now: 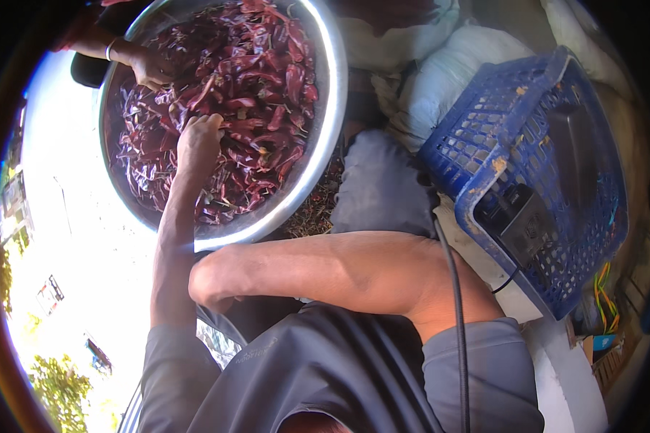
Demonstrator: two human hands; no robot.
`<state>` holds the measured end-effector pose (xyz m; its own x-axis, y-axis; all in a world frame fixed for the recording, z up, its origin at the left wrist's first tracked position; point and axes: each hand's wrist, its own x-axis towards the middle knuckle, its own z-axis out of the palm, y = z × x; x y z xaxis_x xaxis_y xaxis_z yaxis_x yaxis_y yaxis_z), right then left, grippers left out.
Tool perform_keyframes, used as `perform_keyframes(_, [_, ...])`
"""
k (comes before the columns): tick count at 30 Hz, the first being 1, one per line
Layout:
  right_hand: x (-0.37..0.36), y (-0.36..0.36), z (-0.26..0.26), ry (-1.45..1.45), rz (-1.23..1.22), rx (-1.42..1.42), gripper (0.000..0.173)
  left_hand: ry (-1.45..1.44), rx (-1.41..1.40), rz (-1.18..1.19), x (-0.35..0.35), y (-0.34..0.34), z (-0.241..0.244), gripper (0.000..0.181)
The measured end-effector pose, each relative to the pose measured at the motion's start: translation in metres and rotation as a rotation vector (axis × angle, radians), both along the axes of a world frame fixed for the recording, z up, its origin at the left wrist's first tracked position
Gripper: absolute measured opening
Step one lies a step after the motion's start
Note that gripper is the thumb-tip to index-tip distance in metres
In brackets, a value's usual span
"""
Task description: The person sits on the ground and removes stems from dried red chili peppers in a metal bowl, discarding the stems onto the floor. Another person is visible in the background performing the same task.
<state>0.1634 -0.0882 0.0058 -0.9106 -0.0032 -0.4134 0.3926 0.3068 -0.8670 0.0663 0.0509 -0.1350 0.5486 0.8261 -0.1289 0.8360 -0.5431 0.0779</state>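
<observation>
A wide metal basin (333, 108) full of dried red chili peppers (249, 103) lies ahead of me. My left hand (200, 138) reaches into the basin, its fingers bent down among the peppers near the middle of the heap; whether a pepper is gripped is hidden. Folded across my body, my right arm ends with my right hand (214, 281) beside my left forearm, below the basin's near rim. The fingers of that hand are curled under and mostly hidden.
Another person's hand (151, 67), with a bangle, touches the peppers at the basin's upper left. On the right, a blue plastic basket (466, 203) holds a black device (525, 222) with a cable. White sacks (466, 59) stand behind it. A dark cord (457, 303) crosses my right sleeve.
</observation>
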Motion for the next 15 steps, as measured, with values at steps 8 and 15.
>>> perform_keyframes(8, [0.004,0.017,-0.018,0.064,-0.358,0.129,0.02,-1.213,-0.439,0.975,-0.005,-0.019,0.09,0.02])
perform_keyframes(15, [0.02,0.061,-0.022,-0.042,-0.876,0.316,0.03,-1.822,-0.632,1.071,-0.051,-0.022,0.087,0.01])
